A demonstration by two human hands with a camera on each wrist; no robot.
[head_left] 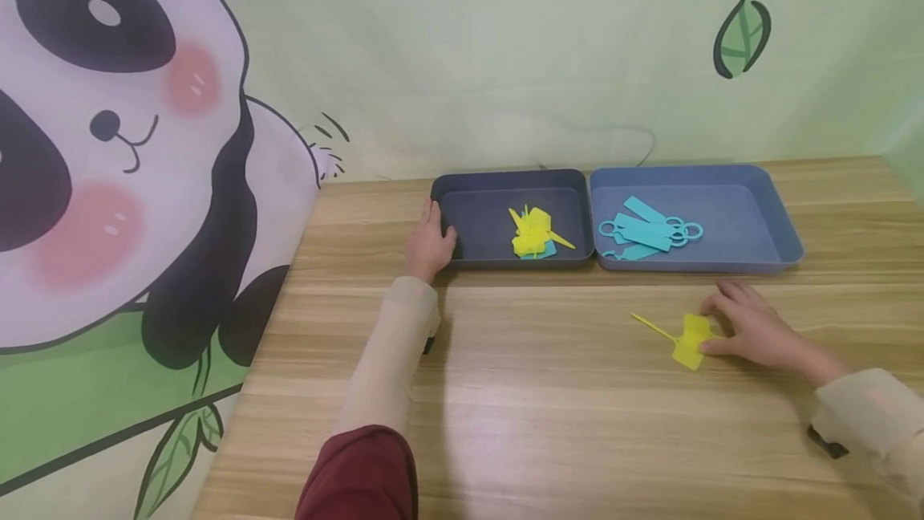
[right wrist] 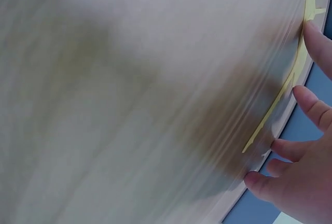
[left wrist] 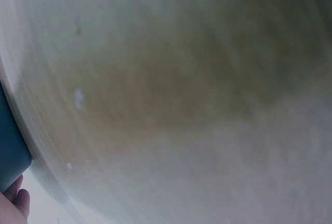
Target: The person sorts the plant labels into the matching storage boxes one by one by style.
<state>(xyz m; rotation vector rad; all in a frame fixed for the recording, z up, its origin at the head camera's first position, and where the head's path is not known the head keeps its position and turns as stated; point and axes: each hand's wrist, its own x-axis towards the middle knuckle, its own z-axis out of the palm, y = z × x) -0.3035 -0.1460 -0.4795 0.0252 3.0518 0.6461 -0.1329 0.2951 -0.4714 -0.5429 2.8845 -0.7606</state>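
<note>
My left hand [head_left: 429, 245] grips the left wall of a dark tray [head_left: 476, 219], with the thumb over its rim; in the left wrist view only fingertips [left wrist: 21, 200] show at the tray's corner. Inside that tray lies a heap of yellow tags [head_left: 534, 233] with a turquoise piece [head_left: 550, 249] beneath. Over the table, my right hand [head_left: 758, 327] pinches a yellow plastic tag [head_left: 689, 347] between thumb and index finger. A thin tail sticks out to the tag's left. Seen from the right wrist, the tag [right wrist: 305, 42] is nearly edge-on and the other fingers are spread.
A blue-grey tray [head_left: 736, 219] stands directly against the dark tray's right side. Several turquoise tags with rings [head_left: 642, 233] lie in its left part. The wooden table [head_left: 549, 424] extends in front, and a panda-printed cloth [head_left: 469, 62] hangs behind and to the left.
</note>
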